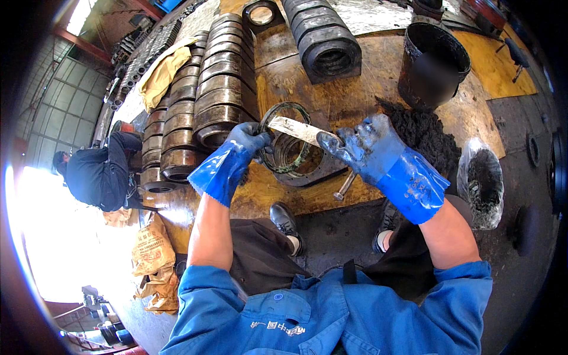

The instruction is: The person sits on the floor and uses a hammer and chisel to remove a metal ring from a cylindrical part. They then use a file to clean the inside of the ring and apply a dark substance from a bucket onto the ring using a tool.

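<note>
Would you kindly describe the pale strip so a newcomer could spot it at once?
From the brown work surface, look to the blue-gloved right hand. It grips the pale strip, whose far end overlaps the thin ring in the left hand. It is straight and whitish, unlike that dark ring.

Left: a gridded wall of pale grey-green panels (pixel 68 103), possibly glazed, below a reddish beam (pixel 83 44); a brownish wall (pixel 112 26) and a narrow bright opening (pixel 80 16) lie above. Lower left: intense white glare (pixel 53 219), its source washed out, spilling onto a pale grey floor (pixel 133 310). Centre: a stained, yellow-brown work surface (pixel 378 65). Right: dark, grimy flooring (pixel 515 177).
</note>
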`<state>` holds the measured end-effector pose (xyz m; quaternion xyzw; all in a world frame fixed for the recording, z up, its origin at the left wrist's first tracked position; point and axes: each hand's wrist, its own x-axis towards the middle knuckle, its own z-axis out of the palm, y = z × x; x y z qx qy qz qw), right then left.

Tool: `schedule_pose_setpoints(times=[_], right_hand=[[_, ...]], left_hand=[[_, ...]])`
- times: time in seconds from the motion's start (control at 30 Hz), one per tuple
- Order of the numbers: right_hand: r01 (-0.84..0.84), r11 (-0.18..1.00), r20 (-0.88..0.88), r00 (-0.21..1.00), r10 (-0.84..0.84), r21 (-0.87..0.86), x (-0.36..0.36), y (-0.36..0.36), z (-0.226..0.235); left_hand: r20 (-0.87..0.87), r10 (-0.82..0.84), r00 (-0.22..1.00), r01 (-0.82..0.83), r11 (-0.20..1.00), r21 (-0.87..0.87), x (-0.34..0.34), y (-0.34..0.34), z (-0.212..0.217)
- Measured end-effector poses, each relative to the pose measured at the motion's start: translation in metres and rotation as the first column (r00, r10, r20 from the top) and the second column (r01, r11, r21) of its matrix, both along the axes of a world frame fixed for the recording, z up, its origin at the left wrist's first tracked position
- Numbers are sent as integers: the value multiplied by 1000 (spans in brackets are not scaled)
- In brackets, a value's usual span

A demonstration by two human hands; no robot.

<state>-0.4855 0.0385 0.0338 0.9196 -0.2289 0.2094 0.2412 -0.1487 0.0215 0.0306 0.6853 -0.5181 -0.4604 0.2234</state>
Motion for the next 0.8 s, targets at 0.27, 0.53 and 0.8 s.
schedule_pose_setpoints(times=[0.27, 0.53, 0.8], right_hand=[[31, 997, -13, 999, -30, 68, -1, 1, -1], [47, 998, -17, 999, -47, 45, -5, -6, -11], [88, 991, -7, 996, -87, 102, -12, -26, -11]], left_hand=[[-4, 2, 1000, -2, 1000, 21, -4, 0, -1], [13, -28, 1000, 28, 1000, 9, -17, 5, 9], [4, -65, 998, 65, 998, 2, -18, 9, 18]])
